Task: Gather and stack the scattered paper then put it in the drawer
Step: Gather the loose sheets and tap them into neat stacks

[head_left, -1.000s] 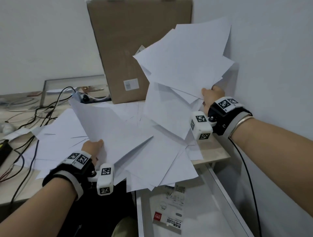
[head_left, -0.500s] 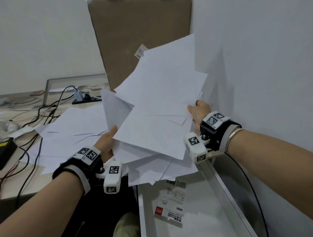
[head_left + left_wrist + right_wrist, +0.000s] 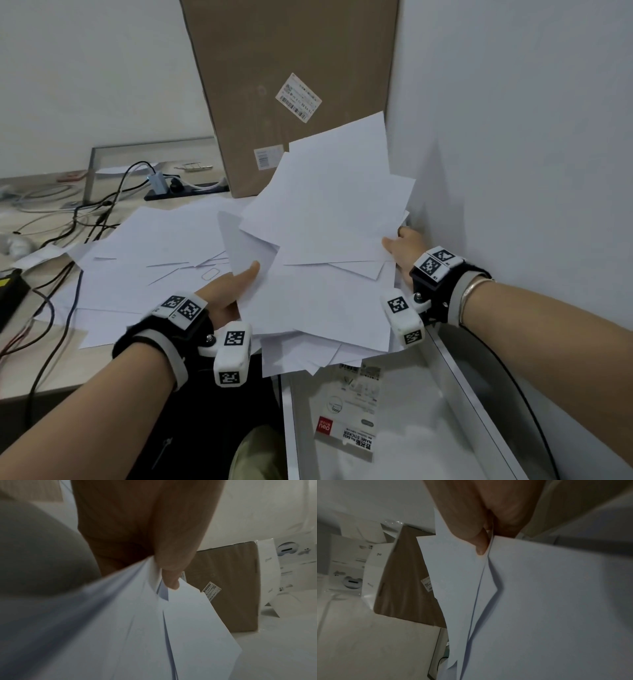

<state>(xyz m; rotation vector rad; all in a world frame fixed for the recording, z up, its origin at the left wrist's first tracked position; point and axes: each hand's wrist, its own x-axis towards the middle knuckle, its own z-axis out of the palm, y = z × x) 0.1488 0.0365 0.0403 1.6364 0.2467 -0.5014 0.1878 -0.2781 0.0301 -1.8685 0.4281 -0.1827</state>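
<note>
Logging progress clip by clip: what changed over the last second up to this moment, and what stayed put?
The right hand lowered its raised bundle of paper toward the desk edge. The left hand, which held a separate sheet, came across and now grips the bundle's left side, merging both. Unchanged: loose sheets remain on the desk, the drawer stays open, the cardboard box still stands against the wall.

Paper bundle (image 3: 329, 246): white blank sheets, loosely fanned and misaligned, corners jutting at varied angles; held up in frame centre, tilted, lower edges overhanging the drawer. More loose sheets (image 3: 154, 246) lie flat and overlapped, left of centre. Drawer (image 3: 455, 373): white, pulled open, lower right of frame, a printed sticker pack inside.
</note>
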